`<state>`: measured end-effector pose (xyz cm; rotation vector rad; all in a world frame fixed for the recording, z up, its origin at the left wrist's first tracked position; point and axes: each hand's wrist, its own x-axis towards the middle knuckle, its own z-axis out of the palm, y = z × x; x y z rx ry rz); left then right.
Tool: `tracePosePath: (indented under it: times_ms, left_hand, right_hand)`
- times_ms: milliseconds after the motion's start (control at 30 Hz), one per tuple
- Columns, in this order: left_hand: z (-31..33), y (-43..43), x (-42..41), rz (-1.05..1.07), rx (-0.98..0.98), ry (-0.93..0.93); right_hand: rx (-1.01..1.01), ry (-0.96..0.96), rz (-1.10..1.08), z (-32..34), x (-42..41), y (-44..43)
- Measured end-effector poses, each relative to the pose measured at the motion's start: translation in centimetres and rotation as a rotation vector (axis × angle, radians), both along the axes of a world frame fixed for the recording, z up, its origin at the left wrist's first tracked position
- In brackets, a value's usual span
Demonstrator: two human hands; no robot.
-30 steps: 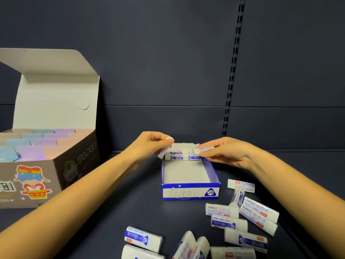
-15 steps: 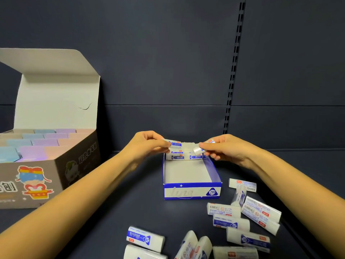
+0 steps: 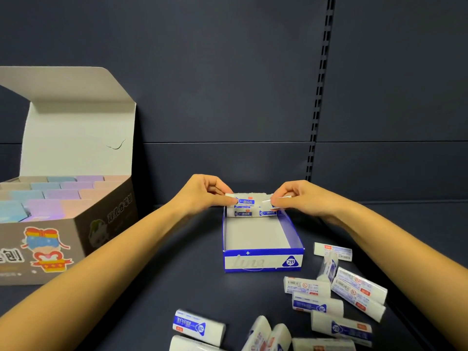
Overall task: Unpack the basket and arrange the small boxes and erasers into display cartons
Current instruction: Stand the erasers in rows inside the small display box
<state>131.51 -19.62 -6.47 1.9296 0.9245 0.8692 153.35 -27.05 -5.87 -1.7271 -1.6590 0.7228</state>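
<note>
Leftmost, at the left edge of the dark shelf surface [image 3: 157, 295], stands a large grey cardboard display carton [image 3: 76, 239] with its white lid flap raised, packed with rows of pastel blue, purple and pink small boxes [image 3: 53, 196]; its left part runs out of view. Near the middle of the shelf sits a small blue-and-white open cardboard tray [image 3: 263, 260] marked 2B on its front wall, mostly bare inside, with two white erasers in blue-printed sleeves [image 3: 253, 213] lying side by side against its back wall. Above them the left hand [image 3: 202, 192] pinches one end of another white, blue-sleeved eraser [image 3: 244, 200] between thumb and fingers, while the right hand [image 3: 295, 197] is closed on something small and pale at the tray's back right corner; what exactly it holds is blurred. Loose white wrapped erasers [image 3: 329, 305] lie scattered toward the front right corner of the shelf, several cut off by the bottom edge, their print too small to read.
</note>
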Motion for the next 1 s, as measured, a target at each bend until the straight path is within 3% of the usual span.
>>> tracePosePath:
  times_ms: [400, 633, 1000]
  left_hand:
    - [-1.4, 1.3, 1.8, 0.014, 0.201, 0.372]
    - [-0.9, 1.5, 2.6, 0.066, 0.520, 0.671]
    - [-0.9, 1.3, 3.1, 0.069, 0.455, 0.684]
  right_hand:
    - [0.090, -0.307, 0.024, -0.8, -0.1, 1.7]
    - [0.146, -0.628, 0.056, -1.1, -0.4, 1.9]
    - [0.192, -0.730, 0.098, -1.7, -0.8, 2.5]
